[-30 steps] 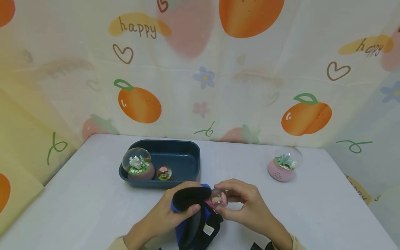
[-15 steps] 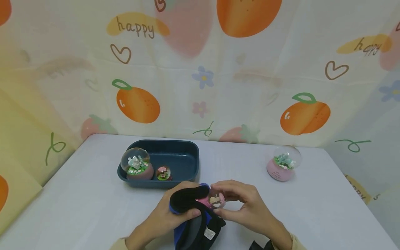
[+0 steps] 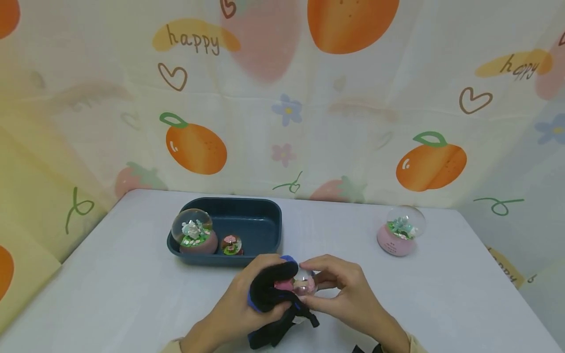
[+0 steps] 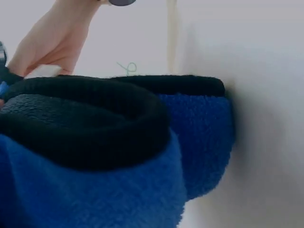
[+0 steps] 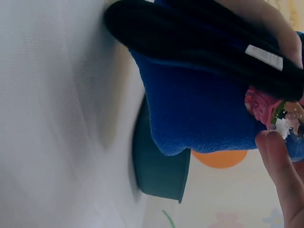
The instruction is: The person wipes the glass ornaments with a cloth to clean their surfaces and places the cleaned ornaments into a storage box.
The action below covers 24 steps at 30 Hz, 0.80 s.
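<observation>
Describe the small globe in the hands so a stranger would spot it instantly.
On the white table, find the dark teal tray. On the person's side of it, the left hand grips a blue-and-black cloth item, and the right hand holds a small clear globe with its pink base towards that cloth. Of all globes in view, it alone is held, tipped sideways.

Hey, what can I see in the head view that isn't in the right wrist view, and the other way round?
Only the head view: the large globe on the table, plus the large globe in the tray and the tiny globe beside it.

Only the right wrist view: the broad blue plush face of the cloth; the head view catches just slivers of blue.

Both: the right hand, the held globe, the cloth's black trim and the tray.
</observation>
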Tool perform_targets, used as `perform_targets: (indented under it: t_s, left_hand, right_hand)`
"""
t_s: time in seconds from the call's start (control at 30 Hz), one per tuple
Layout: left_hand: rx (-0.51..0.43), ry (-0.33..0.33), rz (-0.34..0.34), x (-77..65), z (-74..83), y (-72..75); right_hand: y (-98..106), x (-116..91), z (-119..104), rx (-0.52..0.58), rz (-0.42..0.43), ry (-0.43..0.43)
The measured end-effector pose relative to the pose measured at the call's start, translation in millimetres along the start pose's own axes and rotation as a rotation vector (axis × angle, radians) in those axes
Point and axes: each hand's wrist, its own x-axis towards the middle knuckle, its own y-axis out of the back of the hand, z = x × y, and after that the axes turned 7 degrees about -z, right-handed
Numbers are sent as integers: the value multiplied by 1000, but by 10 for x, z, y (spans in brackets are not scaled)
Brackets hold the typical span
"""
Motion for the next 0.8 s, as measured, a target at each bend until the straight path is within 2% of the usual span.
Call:
perform_targets:
  t_s: [0.07, 0.23, 0.43, 0.5, 0.63, 0.73, 0.8]
  left_hand:
    - [2, -35, 37, -3, -4, -4]
    - [-83, -12, 99, 3, 11, 12]
    - [-148, 116, 148, 23, 14, 66]
    - [-178, 157, 125, 19, 1, 82]
    - [-228, 215, 4, -1, -18, 100]
    - [-259, 228, -80, -13, -36, 100]
    - [-272, 224, -105, -17, -46, 93]
  right_hand:
    - [-1, 1, 8, -11, -21, 23]
    - [6, 5, 33, -41, -60, 61]
    - [9, 0, 26, -54, -79, 63]
    - [9, -1, 22, -70, -83, 75]
    - [13, -5, 32, -114, -76, 110]
    - [15, -7, 47, -123, -70, 131]
    - [12, -5, 60, -118, -70, 155]
